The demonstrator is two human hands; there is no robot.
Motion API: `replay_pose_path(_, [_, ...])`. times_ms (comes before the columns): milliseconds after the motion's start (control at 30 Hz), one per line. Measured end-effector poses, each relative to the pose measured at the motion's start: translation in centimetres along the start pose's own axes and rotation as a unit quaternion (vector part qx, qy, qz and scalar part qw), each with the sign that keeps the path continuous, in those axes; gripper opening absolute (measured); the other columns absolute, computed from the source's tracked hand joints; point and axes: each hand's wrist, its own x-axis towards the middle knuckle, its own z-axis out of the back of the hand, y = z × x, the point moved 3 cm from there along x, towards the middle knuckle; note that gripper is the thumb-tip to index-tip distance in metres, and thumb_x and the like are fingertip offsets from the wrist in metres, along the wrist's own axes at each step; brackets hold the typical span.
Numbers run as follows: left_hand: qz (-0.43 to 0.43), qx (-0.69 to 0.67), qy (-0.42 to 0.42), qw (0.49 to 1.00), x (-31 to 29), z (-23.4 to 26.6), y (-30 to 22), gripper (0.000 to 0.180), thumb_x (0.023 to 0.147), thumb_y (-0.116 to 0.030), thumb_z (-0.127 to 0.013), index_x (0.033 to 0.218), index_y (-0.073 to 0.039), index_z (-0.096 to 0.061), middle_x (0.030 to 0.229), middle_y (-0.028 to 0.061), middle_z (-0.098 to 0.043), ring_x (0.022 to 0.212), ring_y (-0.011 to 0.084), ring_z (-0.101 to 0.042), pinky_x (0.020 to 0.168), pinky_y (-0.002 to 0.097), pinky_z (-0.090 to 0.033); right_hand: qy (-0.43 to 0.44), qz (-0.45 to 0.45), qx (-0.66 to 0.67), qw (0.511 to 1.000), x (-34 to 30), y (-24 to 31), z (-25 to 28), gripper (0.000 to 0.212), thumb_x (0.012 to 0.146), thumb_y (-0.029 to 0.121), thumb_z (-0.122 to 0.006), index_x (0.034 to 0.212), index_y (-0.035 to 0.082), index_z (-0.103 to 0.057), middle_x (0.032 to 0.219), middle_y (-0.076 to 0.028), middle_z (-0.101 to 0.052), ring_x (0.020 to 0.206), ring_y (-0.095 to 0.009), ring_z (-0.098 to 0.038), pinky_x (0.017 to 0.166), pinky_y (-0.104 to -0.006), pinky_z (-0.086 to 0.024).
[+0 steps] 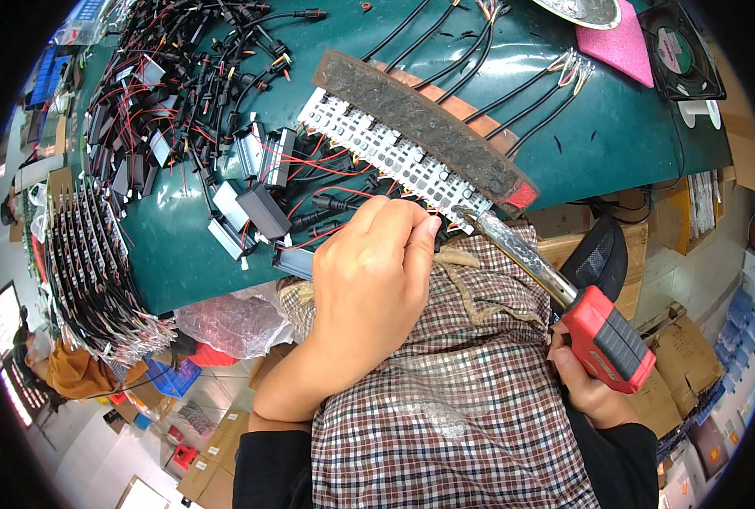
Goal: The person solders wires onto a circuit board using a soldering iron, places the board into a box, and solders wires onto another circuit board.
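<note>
My right hand (594,392) is wrapped round the red and black handle of a soldering gun (605,335). The gun's metal barrel slants up and left, with its tip at the near right end of a white strip of circuit boards (386,151). Close to that same end, my left hand (376,267) is closed in a pinch, and what its fingers hold is hidden. A long dark bar (420,127) with a red end lies along the far side of the boards. Red wires (322,191) and black connectors run from the near side of the strip.
Metal-cased modules (263,210) with wires lie left of the boards, before a tangled heap of black cables (190,85). Bundled cable strips (89,263) hang at the left edge of the green table (178,271). Far right are a pink sponge (615,47), a metal bowl (585,10) and a fan (683,51).
</note>
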Motion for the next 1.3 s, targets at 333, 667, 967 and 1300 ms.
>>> replay_pose_path(333, [-0.019,-0.007,-0.016,1.0,-0.3,0.6,0.2,0.008,0.091,-0.003,-0.074,0.091,0.0,-0.067,0.089,0.0116,-0.065,0.074,0.0268,-0.064,0.064,0.0371,-0.051,0.047,0.01,0.003,0.999,-0.1,-0.2,0.6,0.028,0.093,0.007,-0.068,0.119,-0.001,-0.064,0.094,-0.011,-0.068,0.083,-0.022,-0.066,0.077,-0.0353,-0.053])
replay_pose_path(667, [0.088,-0.157,-0.021,0.984,-0.9,-0.2,1.1,0.01,0.089,-0.003,-0.079,0.095,-0.001,-0.072,0.086,0.0082,-0.071,0.063,0.0157,-0.068,0.057,0.0293,-0.055,-0.002,-0.039,0.034,0.999,0.2,0.6,0.0,0.02,0.085,0.006,-0.076,0.104,0.001,-0.073,0.087,-0.01,-0.07,0.076,-0.025,-0.069,0.069,-0.0359,-0.054])
replay_pose_path(967, [0.003,-0.036,-0.045,0.998,-0.7,-1.0,0.7,0.015,0.083,-0.004,-0.082,0.085,-0.006,-0.067,0.077,0.0018,-0.063,0.058,0.0139,-0.063,0.053,0.0295,-0.048,-0.003,0.019,0.0,1.0,0.1,0.0,-0.2,0.026,0.079,0.003,-0.077,0.104,0.0,-0.073,0.085,-0.011,-0.069,0.072,-0.027,-0.068,0.064,-0.036,-0.053])
replay_pose_path(1300, [-0.022,-0.003,-0.047,0.999,-0.7,-1.2,0.8,0.016,0.083,-0.005,-0.083,0.085,-0.007,-0.067,0.077,0.0014,-0.063,0.06,0.0144,-0.063,0.054,0.0306,-0.048,0.015,0.048,-0.015,0.999,0.4,-0.4,-0.2,0.024,0.079,0.006,-0.078,0.101,0.002,-0.072,0.084,-0.01,-0.068,0.069,-0.028,-0.067,0.061,-0.0372,-0.05])
